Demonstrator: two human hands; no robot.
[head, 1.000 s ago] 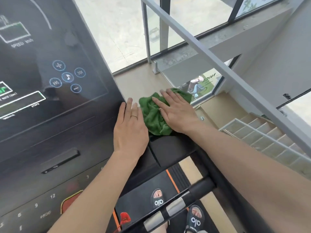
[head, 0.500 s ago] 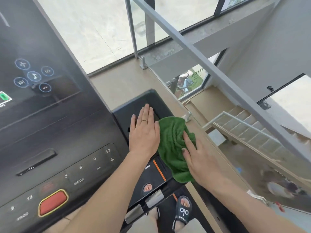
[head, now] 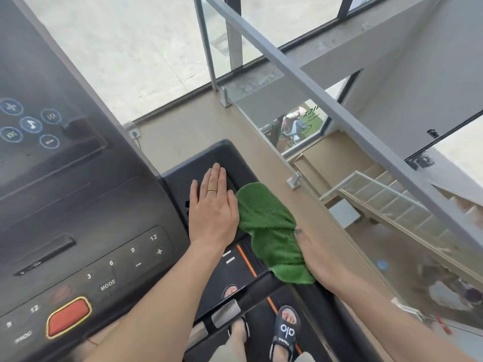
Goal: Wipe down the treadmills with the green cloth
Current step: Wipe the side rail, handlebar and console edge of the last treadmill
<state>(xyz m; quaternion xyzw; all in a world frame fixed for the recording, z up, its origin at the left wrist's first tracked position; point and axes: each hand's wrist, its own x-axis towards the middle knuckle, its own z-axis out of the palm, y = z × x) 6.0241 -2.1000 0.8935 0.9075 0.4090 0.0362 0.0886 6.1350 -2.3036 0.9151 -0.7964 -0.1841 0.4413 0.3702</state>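
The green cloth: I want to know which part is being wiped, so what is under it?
The green cloth lies on the treadmill's black right side tray, beside the left hand. The right hand holds its edge; the surface beneath is covered.

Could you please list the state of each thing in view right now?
Cloth: bunched, draped over the treadmill's right side.
Right hand: grips the cloth's edge.
Left hand: flat on the console, fingers straight.
Screen: lit, icons showing.
Red button: untouched.

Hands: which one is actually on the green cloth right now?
The right hand, pressing the green cloth along the treadmill's side rail. The left hand, with the ring, lies flat and bare beside it.
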